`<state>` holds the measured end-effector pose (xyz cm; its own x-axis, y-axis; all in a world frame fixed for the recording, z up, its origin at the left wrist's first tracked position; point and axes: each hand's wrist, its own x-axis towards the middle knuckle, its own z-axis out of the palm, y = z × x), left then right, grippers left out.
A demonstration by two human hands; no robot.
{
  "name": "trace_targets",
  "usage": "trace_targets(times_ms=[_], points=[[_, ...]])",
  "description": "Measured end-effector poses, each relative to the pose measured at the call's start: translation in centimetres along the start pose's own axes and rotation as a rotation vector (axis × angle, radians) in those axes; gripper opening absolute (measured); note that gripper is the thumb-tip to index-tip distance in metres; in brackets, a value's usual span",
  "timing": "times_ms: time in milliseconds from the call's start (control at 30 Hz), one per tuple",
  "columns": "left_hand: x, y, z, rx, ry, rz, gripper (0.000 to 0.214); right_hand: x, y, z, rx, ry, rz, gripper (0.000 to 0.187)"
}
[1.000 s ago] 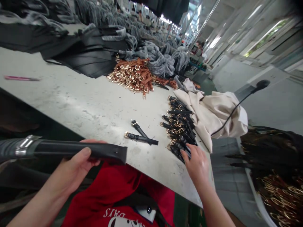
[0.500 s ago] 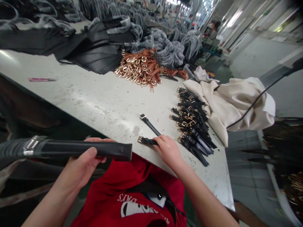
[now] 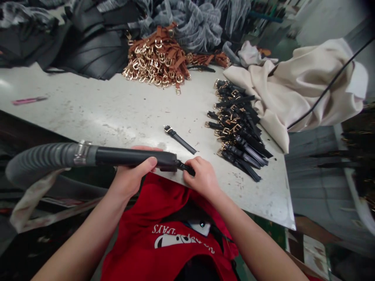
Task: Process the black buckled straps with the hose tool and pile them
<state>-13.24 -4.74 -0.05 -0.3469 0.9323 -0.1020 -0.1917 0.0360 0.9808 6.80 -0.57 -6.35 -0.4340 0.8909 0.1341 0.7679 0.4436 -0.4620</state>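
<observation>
My left hand (image 3: 134, 171) is wrapped round a black hose nozzle (image 3: 125, 156), which a metal clamp (image 3: 83, 153) joins to a grey ribbed hose (image 3: 43, 158). Pinched in my right hand (image 3: 202, 171) is a short black buckle strap (image 3: 183, 167). Its buckle end is at the nozzle's mouth; whether it touches or sits inside, I cannot tell. A second black buckle strap (image 3: 181, 141) lies alone on the table just beyond. To the right, a pile of black buckle straps (image 3: 238, 127) has its gold buckles facing left.
Brown straps with gold buckles (image 3: 161, 58) are heaped at the back of the table (image 3: 102, 105). Black leather panels (image 3: 93, 47) lie at the back left, a pink pen-like tool (image 3: 29, 100) nearer. Beige cloth (image 3: 310, 82) covers the right edge, with a black cable (image 3: 328, 88) across it.
The nozzle in my left hand has moved right, and the strap in my right hand now meets its mouth. The other single strap stays on the table. The view has tilted down.
</observation>
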Motion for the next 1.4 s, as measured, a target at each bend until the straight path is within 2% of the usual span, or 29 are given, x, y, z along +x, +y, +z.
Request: trace_targets(times_ms=[167, 333, 433, 533, 700, 833, 1000, 1167, 1300, 1400], points=[[1.4, 0.1, 0.7, 0.005, -0.088, -0.028, 0.019, -0.6, 0.3, -0.1, -0.006, 0.003, -0.047, 0.02], [1.6, 0.5, 0.5, 0.074, -0.129, -0.047, 0.022, -1.8, 0.4, -0.1, -0.037, 0.037, -0.013, 0.017], [2.0, 0.2, 0.8, 0.125, -0.246, -0.025, 0.024, -1.8, 0.7, -0.4, 0.011, -0.02, -0.034, 0.014], [2.6, 0.0, 0.8, 0.193, -0.369, -0.059, 0.026, -1.6, 1.0, -0.5, 0.028, -0.05, -0.036, 0.013], [3.0, 1.0, 0.8, 0.237, -0.377, -0.001, 0.021, -1.6, 1.2, -0.4, 0.035, -0.038, -0.046, 0.014], [2.8, 1.2, 1.2, 0.275, -0.48, -0.019, 0.023, -1.6, 1.2, -0.4, 0.034, -0.037, -0.04, 0.014], [2.7, 1.1, 0.5, 0.225, -0.38, -0.062, 0.023, -1.6, 1.0, -0.4, 0.033, -0.031, -0.053, 0.014], [2.0, 1.4, 0.7, 0.251, -0.442, -0.073, 0.025, -1.5, 1.1, -0.3, 0.032, -0.012, -0.049, 0.013], [1.9, 1.2, 0.6, 0.209, -0.361, -0.078, 0.022, -1.5, 1.2, -0.3, 0.019, -0.033, -0.064, 0.013], [2.0, 0.5, 0.8, 0.191, -0.382, -0.042, 0.023, -1.5, 1.4, -0.3, 0.022, -0.022, -0.072, 0.013]])
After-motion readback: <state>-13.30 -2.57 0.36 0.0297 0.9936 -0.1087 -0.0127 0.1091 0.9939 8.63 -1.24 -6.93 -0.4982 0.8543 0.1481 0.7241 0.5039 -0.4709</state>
